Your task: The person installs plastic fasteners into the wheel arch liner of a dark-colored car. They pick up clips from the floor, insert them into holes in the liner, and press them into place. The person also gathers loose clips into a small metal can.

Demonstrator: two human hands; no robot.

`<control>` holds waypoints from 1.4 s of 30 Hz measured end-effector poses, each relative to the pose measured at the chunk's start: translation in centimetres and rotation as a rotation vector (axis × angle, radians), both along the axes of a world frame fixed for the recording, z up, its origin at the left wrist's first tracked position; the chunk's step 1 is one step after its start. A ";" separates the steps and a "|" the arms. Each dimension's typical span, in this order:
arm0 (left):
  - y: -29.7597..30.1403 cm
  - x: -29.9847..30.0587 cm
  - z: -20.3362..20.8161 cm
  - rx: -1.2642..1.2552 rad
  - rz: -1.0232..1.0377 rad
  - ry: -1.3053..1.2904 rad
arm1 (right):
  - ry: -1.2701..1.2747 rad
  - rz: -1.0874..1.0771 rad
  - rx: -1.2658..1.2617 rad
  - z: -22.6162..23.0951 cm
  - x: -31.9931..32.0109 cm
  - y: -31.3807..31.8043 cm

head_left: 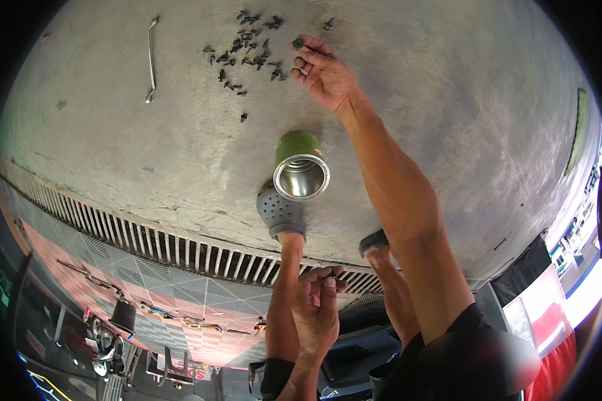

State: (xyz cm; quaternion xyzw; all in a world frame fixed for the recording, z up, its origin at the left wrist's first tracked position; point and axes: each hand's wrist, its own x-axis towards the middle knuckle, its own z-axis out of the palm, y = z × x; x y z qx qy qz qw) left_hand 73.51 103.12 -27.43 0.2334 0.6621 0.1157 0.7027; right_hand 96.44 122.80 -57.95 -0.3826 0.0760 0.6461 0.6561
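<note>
My right hand [326, 79] is stretched out over the concrete floor, thumb and forefinger pinching a black bolt [297, 43] by its round head. Just left of it lies a loose group of black bolts [247, 45], several of them, on the floor. Closer to my body, my left hand [316, 311] is raised with its fingertips pressed together around a small dark piece, mostly hidden by the fingers. A green metal can [297, 144] stands between the two hands with its open mouth toward me; its shiny inner wall shows.
A double-ended wrench [152, 63] lies at the far left. One stray bolt [328, 24] sits beyond my right hand. My foot in a grey clog [279, 210] is right beside the can. A slotted drain grate [180, 248] crosses the floor behind my feet.
</note>
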 end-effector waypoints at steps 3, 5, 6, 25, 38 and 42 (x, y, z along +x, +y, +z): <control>-0.5 -0.1 -0.1 0.046 -0.007 0.005 | -0.016 -0.006 0.014 0.2 -0.1 -1.0; -0.7 -0.2 -0.2 0.049 0.019 0.015 | -0.014 -0.003 -0.043 0.9 -0.3 -1.9; -0.5 -0.1 -0.1 0.052 0.032 0.019 | -0.013 -0.001 -0.071 1.1 -0.3 -2.4; 1.8 1.9 0.2 0.217 -0.057 0.089 | -0.134 0.171 -0.308 10.8 0.0 -9.3; 12.1 2.8 -0.1 0.104 0.212 0.125 | -0.005 0.426 -0.390 21.0 -3.2 -7.1; 16.1 4.0 0.4 0.186 0.145 0.069 | 0.157 0.412 -0.229 23.5 -5.1 -6.9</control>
